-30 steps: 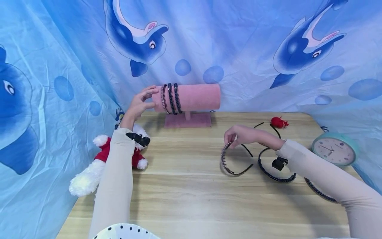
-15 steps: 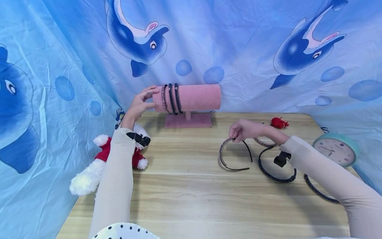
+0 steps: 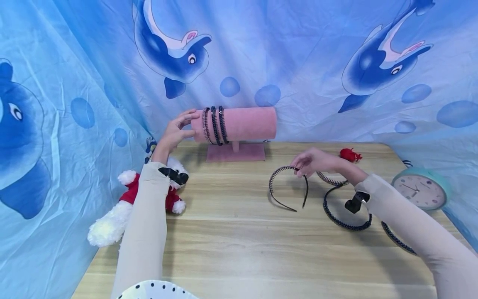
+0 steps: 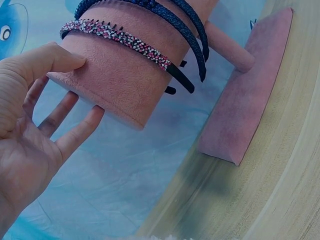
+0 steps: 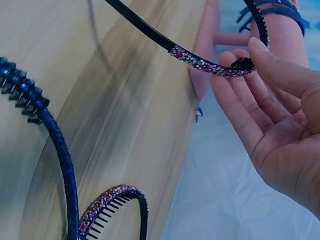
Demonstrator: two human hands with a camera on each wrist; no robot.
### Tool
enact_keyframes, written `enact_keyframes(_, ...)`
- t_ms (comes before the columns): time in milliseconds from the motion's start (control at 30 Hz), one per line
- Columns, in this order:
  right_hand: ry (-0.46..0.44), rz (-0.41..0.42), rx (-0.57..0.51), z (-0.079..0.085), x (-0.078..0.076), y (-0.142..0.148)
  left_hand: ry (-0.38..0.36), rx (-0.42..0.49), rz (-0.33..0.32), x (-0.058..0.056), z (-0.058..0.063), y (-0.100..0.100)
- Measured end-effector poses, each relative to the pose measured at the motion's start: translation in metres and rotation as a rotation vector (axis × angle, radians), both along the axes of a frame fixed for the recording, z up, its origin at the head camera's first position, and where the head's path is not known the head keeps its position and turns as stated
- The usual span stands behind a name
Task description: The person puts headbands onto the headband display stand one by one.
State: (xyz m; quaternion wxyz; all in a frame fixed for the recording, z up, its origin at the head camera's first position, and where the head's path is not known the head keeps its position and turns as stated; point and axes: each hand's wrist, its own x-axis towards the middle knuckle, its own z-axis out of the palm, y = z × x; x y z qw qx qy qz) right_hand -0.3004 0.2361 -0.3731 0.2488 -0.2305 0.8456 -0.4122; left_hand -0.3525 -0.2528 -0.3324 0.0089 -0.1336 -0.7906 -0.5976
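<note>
My left hand point(image 3: 173, 132) grips the left end of a pink padded roll point(image 3: 250, 123) on a display stand, thumb on one side and fingers on the other. Three headbands circle the roll near that hand: a pink-and-silver glittery headband point(image 4: 117, 37) nearest it, then two dark blue ones. My right hand point(image 3: 315, 161) pinches another glittery headband point(image 5: 200, 64) by its toothed top, between thumb and fingers, with the tips hanging downward. Beneath the right arm, a dark blue headband point(image 3: 347, 227) and a glittery headband point(image 5: 102, 207) lie on the table.
Partly hidden by the right sleeve, another dark headband point(image 3: 397, 239) lies further right. A mint clock point(image 3: 420, 191) stands at the right edge, with a small red item point(image 3: 349, 155) behind. Left of the stand lies a white plush toy point(image 3: 106, 224) in red. A dolphin curtain point(image 3: 298, 62) hangs behind.
My right hand has moved back and slightly right, lifting the headband and turning it so that its tips now point down. The left hand stays at the roll's end.
</note>
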Motion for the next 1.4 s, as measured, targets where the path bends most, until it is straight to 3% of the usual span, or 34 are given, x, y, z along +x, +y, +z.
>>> enact_keyframes(367, 0.028, -0.192, -0.166, 0.004, 0.004, 0.006, 0.015, 0.017, -0.008, 0.001, -0.003, 0.0)
enact_keyframes(667, 0.04, -0.273, -0.295, 0.006, 0.006, 0.007, 0.002, 0.014, -0.006, 0.001, -0.006, 0.001)
enact_keyframes(1067, 0.073, -0.447, -0.312, 0.023, 0.005, 0.004, 0.018, 0.027, -0.018, 0.003, -0.003, 0.002)
enact_keyframes(1400, 0.177, -0.448, -0.291, 0.036, 0.001, 0.005, 0.021, 0.029, -0.013, 0.001, -0.002, 0.001)
